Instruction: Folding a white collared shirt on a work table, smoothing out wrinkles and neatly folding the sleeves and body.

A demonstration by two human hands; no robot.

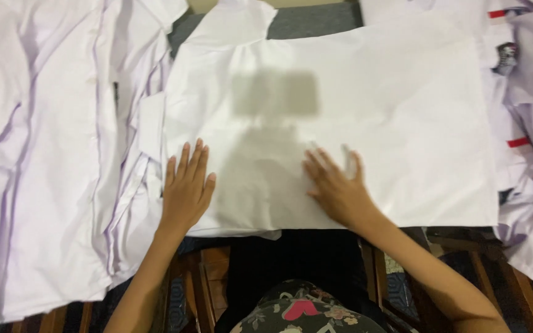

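A white garment (pixel 365 111) lies spread flat in front of me, folded into a broad rectangle. My left hand (pixel 186 188) rests palm down on its near left part, fingers slightly apart. My right hand (pixel 335 185) presses flat on the near middle of the same garment, its fingers blurred. Neither hand holds anything.
A pile of white shirts (pixel 50 154) with purple-tinted folds covers the left side. More white garments (pixel 532 92) with red tags lie at the right. Wooden slats (pixel 211 271) and dark fabric show below the near edge of the garment. A grey surface (pixel 309 21) shows at the top.
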